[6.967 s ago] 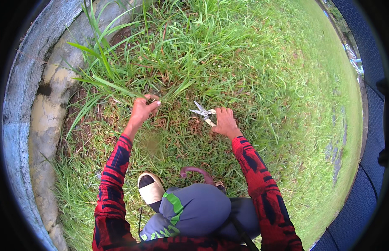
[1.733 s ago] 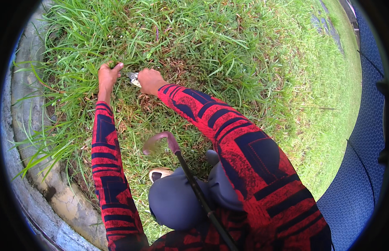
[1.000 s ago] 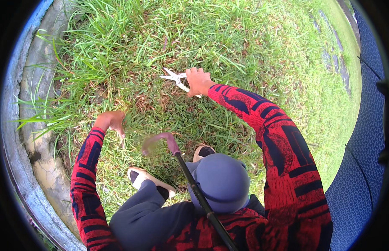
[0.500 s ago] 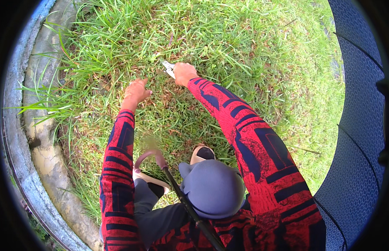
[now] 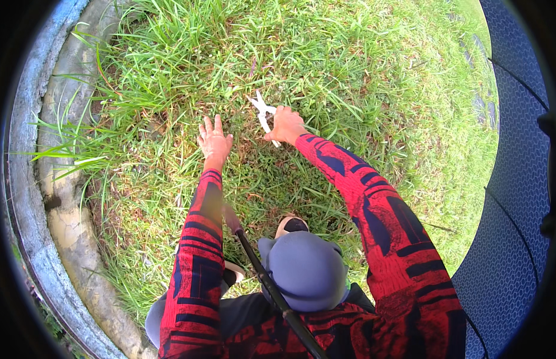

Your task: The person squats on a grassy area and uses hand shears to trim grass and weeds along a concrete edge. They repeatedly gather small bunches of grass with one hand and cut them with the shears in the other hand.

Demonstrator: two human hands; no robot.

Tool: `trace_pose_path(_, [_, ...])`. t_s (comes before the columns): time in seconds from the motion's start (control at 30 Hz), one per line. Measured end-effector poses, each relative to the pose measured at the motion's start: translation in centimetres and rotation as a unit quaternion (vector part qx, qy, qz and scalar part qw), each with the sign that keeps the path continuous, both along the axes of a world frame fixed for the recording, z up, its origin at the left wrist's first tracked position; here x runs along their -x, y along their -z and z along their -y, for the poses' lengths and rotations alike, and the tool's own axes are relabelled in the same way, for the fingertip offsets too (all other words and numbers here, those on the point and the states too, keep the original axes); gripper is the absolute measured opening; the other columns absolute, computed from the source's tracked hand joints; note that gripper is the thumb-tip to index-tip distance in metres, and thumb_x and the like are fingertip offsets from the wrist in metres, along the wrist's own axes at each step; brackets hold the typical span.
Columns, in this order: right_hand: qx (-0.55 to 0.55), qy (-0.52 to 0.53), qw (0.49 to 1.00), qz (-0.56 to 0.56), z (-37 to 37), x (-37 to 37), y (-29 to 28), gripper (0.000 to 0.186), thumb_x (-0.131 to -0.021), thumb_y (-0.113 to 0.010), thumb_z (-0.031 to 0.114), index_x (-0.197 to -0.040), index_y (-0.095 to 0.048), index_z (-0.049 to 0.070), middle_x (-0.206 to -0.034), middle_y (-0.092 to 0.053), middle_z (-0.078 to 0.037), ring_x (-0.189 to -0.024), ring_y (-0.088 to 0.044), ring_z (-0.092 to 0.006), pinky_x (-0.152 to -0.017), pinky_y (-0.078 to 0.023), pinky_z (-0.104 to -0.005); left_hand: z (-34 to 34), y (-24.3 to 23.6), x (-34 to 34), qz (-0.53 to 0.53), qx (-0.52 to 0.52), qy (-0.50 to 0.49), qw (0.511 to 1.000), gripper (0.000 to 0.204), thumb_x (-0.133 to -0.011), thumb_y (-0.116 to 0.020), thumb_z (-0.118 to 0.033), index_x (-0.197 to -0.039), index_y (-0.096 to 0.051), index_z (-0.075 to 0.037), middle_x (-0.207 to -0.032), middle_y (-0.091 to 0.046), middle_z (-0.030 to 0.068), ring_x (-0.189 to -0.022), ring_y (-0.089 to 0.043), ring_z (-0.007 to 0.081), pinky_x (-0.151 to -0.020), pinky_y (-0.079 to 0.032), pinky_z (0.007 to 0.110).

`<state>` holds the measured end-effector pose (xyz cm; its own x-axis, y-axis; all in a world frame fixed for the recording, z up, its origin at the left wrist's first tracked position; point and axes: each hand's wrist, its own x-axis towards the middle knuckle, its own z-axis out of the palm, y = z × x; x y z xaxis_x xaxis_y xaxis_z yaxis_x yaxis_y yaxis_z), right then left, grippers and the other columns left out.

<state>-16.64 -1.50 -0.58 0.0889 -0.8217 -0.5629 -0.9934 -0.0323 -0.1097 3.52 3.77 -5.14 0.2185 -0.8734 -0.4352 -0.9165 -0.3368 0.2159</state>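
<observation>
Your right grip (image 5: 285,124) is closed round white shears (image 5: 263,109), blades parted, upper centre of frame. Your left hand (image 5: 214,144) is spread wide to their left, contact with the grass (image 5: 176,69) unclear; hold its fingers away from the blades while cutting.

The shears (image 5: 263,110) sit in the right hand (image 5: 287,125), over the grass (image 5: 355,78). Left of the shears and slightly nearer the person is the left hand (image 5: 214,143), apart from them. Farther left of the shears stands a grass clump (image 5: 164,66), then a ledge (image 5: 68,224), then a wall (image 5: 26,149). Nearer the person than the shears are a pole (image 5: 267,281), a knee (image 5: 306,272) and shoes (image 5: 282,227). Well right of the shears spreads an umbrella canopy (image 5: 508,197).
</observation>
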Motion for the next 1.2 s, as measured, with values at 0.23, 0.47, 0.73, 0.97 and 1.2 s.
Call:
trace_pose_path(0.23, [0.031, 0.039, 0.998, 0.046, 2.8, -2.9, 1.5, 0.068, -0.06, -0.083, 0.029, -0.113, -0.052, -0.001, -0.11, -0.062, -0.018, -0.101, -0.063, -0.036, -0.08, -0.054, -0.0522, -0.2, 0.5, 1.8, -0.007, 0.03, -0.032, 0.999, 0.08, -0.083, -0.065, -0.035, -0.149, -0.022, -0.023, -0.156, -0.01, 0.0146, -0.142, -0.011, 0.0399, -0.112, -0.013, 0.058])
trace_pose_path(0.47, [0.038, 0.002, 0.997, 0.072, 1.9, 0.6, 0.8, 0.051, -0.066, -0.077, 0.021, -0.106, -0.056, -0.001, -0.101, -0.066, -0.019, -0.095, -0.065, -0.0344, -0.083, -0.053, -0.0411, 0.7, 0.6, 1.5, 0.031, 0.122, -0.002, 0.992, 0.077, -0.085, -0.063, -0.034, -0.148, -0.025, -0.014, -0.156, -0.012, 0.017, -0.143, -0.009, 0.0378, -0.113, -0.005, 0.059])
trace_pose_path(0.73, [0.029, -0.071, 0.997, 0.01, 0.6, 1.7, -0.2, 0.082, -0.058, -0.084, 0.036, -0.12, -0.043, 0.001, -0.121, -0.046, -0.017, -0.116, -0.046, -0.0369, -0.093, -0.045, -0.0527, 3.5, -0.3, -1.7, -0.145, 0.199, -0.039, 0.969, 0.054, -0.085, -0.063, -0.019, -0.135, -0.047, -0.005, -0.14, -0.041, 0.0237, -0.128, -0.04, 0.038, -0.106, -0.035, 0.04])
trace_pose_path(0.97, [0.077, -0.089, 0.993, -0.009, 2.6, -1.9, 1.3, 0.081, -0.056, -0.087, 0.033, -0.12, -0.046, 0.002, -0.12, -0.051, -0.015, -0.115, -0.049, -0.034, -0.088, -0.043, -0.0613, 7.1, -2.1, -1.5, -0.167, 0.238, 0.039, 0.956, 0.082, -0.074, -0.077, -0.021, -0.144, -0.035, -0.023, -0.14, -0.038, 0.0193, -0.119, -0.048, 0.0404, -0.099, -0.043, 0.045])
trace_pose_path(1.2, [0.068, -0.135, 0.986, 0.07, 2.8, -1.4, 1.6, 0.033, -0.072, -0.069, 0.012, -0.102, -0.06, -0.001, -0.096, -0.067, -0.018, -0.092, -0.066, -0.0335, -0.08, -0.054, -0.0429, 11.0, -0.6, -2.3, -0.228, 0.262, -0.009, 0.938, 0.027, -0.081, -0.072, -0.022, -0.106, -0.07, -0.011, -0.094, -0.067, 0.0145, -0.091, -0.063, 0.026, -0.082, -0.05, 0.036])
